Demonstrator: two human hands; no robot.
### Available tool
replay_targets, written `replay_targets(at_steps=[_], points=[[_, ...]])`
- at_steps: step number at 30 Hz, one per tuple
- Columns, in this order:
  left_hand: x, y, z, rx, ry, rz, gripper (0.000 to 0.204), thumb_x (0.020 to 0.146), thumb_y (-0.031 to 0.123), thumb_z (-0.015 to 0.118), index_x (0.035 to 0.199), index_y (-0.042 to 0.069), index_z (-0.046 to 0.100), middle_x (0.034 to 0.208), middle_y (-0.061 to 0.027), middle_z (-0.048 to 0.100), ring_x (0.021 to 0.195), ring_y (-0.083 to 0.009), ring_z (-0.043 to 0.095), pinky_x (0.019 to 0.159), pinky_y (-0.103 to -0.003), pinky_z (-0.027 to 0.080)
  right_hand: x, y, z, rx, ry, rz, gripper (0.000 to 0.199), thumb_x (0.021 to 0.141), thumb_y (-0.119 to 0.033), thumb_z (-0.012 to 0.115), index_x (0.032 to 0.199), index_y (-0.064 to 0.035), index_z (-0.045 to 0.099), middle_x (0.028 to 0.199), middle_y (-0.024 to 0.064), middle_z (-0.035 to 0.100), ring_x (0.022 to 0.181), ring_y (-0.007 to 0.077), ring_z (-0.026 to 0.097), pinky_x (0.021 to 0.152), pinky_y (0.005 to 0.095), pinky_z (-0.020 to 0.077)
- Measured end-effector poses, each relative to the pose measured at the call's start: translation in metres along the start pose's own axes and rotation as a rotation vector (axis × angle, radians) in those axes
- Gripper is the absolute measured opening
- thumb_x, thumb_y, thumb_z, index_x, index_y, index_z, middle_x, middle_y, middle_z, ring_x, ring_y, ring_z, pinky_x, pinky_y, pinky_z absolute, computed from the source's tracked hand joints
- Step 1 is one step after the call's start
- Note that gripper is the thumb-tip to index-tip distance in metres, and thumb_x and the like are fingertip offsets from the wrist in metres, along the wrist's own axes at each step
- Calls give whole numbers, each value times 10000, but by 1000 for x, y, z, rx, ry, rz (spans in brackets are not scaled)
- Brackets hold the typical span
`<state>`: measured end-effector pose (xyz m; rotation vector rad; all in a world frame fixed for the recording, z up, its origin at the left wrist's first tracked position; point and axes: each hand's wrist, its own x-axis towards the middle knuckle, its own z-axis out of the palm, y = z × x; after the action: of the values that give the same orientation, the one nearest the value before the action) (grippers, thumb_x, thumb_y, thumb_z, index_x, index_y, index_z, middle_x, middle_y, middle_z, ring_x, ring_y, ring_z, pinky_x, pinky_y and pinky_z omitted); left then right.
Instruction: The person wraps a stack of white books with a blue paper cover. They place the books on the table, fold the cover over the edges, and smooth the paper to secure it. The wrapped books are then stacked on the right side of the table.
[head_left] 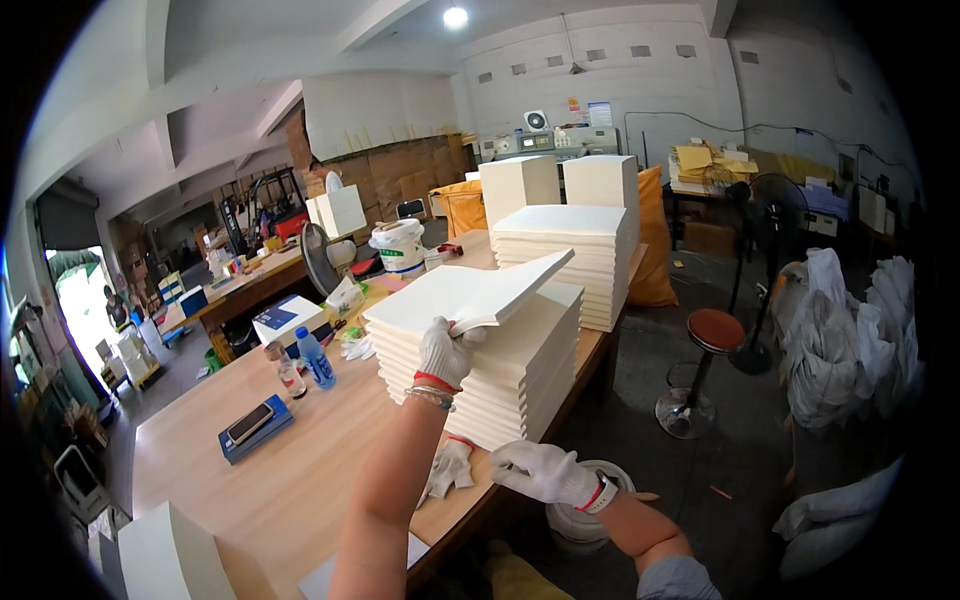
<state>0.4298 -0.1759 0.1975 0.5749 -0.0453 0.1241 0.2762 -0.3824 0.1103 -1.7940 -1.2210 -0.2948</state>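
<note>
My left hand (447, 353), in a white knit glove with a red cuff, is closed on the near edge of a sheaf of white paper (465, 290). That sheaf lies on top of a tall paper stack (478, 395), and its right corner bends upward. Below and to the right, my right hand (545, 472), also gloved, is beside the table's edge near the foot of the stack. Its fingers are loosely bent, with nothing visible in them. A spare white glove (450, 470) lies on the wooden table (300, 440) between my forearms.
Behind stand more paper stacks (560, 240) and a white bucket (398, 247). To the left are a blue bottle (315, 358), a clear bottle (285, 370) and a phone (250, 424) on a blue book. A red-topped stool (714, 330) and white sacks (850, 330) are on the right.
</note>
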Motion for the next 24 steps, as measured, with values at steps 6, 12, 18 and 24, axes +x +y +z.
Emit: replay_targets(at_steps=[6,12,18,24], points=[[-70,94,-54,15,149,-22,195,992,205,413,1020,24,481,910,-114,596,727,-261,617,577,-350,536,19,-2,39,643,-71,218,270,994,-180,508,1181,-2,591,986,58,659,806,100,625,738,263,527],[-259,171,-134,282,353,0,457,880,108,527,1304,-43,448,1185,-188,613,1028,-269,659,867,-408,571,90,-16,78,1190,224,580,456,1032,-396,414,1181,2,582,1009,86,661,828,113,623,756,272,528],[-380,208,-264,490,406,120,498,877,14,479,1368,-15,401,1272,-179,565,1075,-276,639,892,-408,567,139,41,194,886,-500,774,416,938,-399,613,1079,-9,648,895,69,692,803,116,638,724,261,508],[-405,200,-374,588,629,-44,314,914,115,596,1199,-2,533,998,-92,664,771,-198,687,634,-321,601,101,134,320,509,-536,558,480,862,-421,714,1024,30,697,911,93,724,833,163,647,775,314,495]])
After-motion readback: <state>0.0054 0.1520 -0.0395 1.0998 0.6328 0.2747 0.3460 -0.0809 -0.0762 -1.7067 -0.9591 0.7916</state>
